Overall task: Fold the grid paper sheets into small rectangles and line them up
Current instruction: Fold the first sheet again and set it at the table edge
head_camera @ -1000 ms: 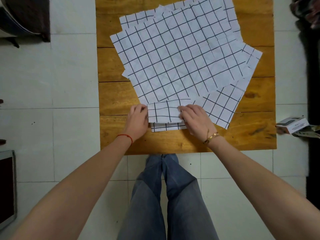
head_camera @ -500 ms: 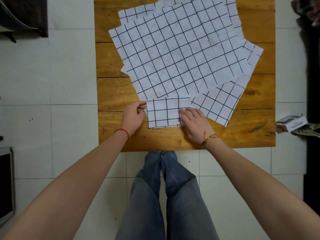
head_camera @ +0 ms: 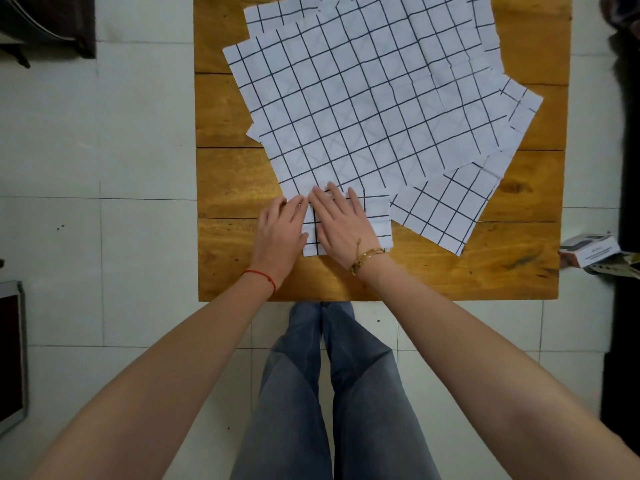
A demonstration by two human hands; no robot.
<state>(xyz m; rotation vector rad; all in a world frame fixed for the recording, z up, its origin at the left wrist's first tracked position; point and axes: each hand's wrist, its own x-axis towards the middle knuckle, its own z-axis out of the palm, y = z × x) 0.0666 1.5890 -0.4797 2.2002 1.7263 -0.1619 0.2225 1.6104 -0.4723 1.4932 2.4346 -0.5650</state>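
Near table point(head_camera: 450, 271) edge: right hand point(head_camera: 343, 230) is lying flat, fingers straight, pressing down on folded grid rectangle point(head_camera: 375, 220). Left hand point(head_camera: 278, 233) is resting fingers extended at the rectangle's left edge, gripping nothing. Farther back, unfolded grid sheets point(head_camera: 363, 98) are lying fanned and overlapping across the table's middle and far side.

Wooden table point(head_camera: 235, 174) under grid paper sheets point(head_camera: 363, 98)

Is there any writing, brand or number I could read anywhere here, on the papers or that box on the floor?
Box on the floor, right of the table: printed lines on its side, too small and blurred to read.
Grid sheets: only ruled lines, no words or numbers.
Nothing else carries text.
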